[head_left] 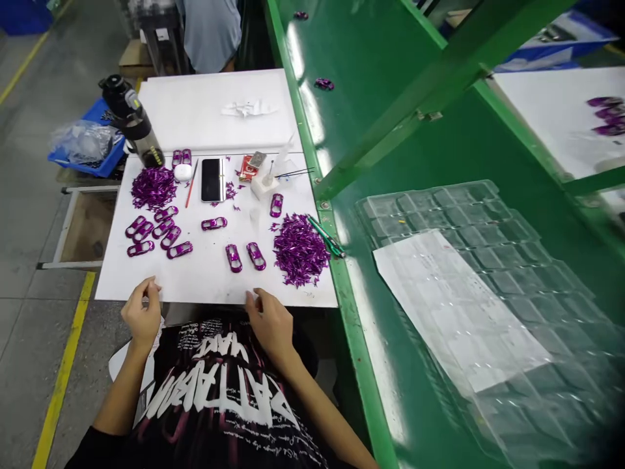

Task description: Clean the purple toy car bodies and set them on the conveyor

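Fingers are empty and loosely curled on the left hand (140, 311) and right hand (269, 320), at the near edge of the white surface (209, 283). The nearest purple model car bodies (233, 258) lie just ahead, beside purple clippings (300, 251). Each appears light, stiff and slippery; grasp by the long sides.

Head-worn camera looks down over the white worktop (205, 283).

Glossy purple model cars (233, 258) with silver-white patches, purple scraps (299, 250), green workbench (439, 195)
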Demonstrator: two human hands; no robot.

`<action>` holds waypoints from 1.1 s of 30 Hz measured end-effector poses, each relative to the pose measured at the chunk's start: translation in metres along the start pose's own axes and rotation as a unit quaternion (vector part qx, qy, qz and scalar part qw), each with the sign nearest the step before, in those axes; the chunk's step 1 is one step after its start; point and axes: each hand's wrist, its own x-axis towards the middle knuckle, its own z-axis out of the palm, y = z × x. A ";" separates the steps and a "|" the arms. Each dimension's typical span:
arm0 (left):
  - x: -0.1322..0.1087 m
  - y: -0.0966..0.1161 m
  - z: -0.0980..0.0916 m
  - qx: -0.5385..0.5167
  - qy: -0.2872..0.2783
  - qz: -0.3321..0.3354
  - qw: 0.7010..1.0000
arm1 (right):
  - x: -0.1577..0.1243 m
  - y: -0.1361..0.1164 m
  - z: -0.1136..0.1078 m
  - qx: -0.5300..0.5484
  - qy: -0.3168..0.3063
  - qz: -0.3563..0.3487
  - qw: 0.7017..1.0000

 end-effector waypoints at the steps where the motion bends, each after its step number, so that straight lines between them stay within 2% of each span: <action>1: -0.004 -0.008 -0.006 0.012 0.018 -0.017 1.000 | -0.004 0.001 -0.003 0.005 0.000 0.007 1.000; 3: -0.012 -0.015 -0.013 0.019 0.034 -0.046 0.998 | -0.002 0.003 -0.003 0.008 -0.007 0.019 1.000; 6: -0.020 -0.006 -0.008 -0.017 0.010 -0.069 0.997 | 0.022 -0.002 0.014 -0.008 -0.035 0.034 0.999; 9: -0.017 0.020 0.012 -0.105 -0.085 -0.071 0.988 | 0.052 -0.013 0.040 -0.038 -0.073 0.045 0.996; 12: -0.002 0.047 0.043 -0.193 -0.206 -0.065 0.957 | 0.066 -0.024 0.057 -0.050 -0.096 0.048 0.993; 14: 0.013 0.059 0.067 -0.269 -0.296 -0.113 0.909 | 0.067 -0.029 0.059 -0.042 -0.097 0.044 0.993; 16: 0.027 0.066 0.091 -0.371 -0.378 -0.207 0.822 | 0.065 -0.028 0.055 -0.021 -0.100 0.031 0.994; 18: 0.039 0.069 0.110 -0.447 -0.424 -0.279 0.737 | 0.069 -0.020 0.044 0.003 -0.115 0.008 0.993; 19: 0.044 0.068 0.118 -0.464 -0.434 -0.294 0.714 | 0.075 -0.013 0.037 0.024 -0.131 -0.006 0.991; 21: 0.052 0.066 0.128 -0.479 -0.452 -0.305 0.688 | 0.096 0.007 0.024 0.082 -0.147 -0.007 0.986; 23: 0.058 0.063 0.132 -0.491 -0.477 -0.313 0.658 | 0.126 0.030 0.017 0.121 -0.106 0.043 0.986; 25: 0.062 0.061 0.133 -0.511 -0.499 -0.307 0.629 | 0.159 0.049 0.022 0.130 -0.053 0.109 0.984; 27: 0.065 0.059 0.132 -0.537 -0.511 -0.294 0.603 | 0.186 0.060 0.037 0.154 -0.061 0.140 0.976; 30: 0.071 0.057 0.129 -0.564 -0.513 -0.294 0.577 | 0.202 0.057 0.054 0.242 -0.098 0.147 0.954; 33: 0.075 0.057 0.127 -0.568 -0.494 -0.339 0.565 | 0.194 0.039 0.040 0.319 -0.081 0.181 0.927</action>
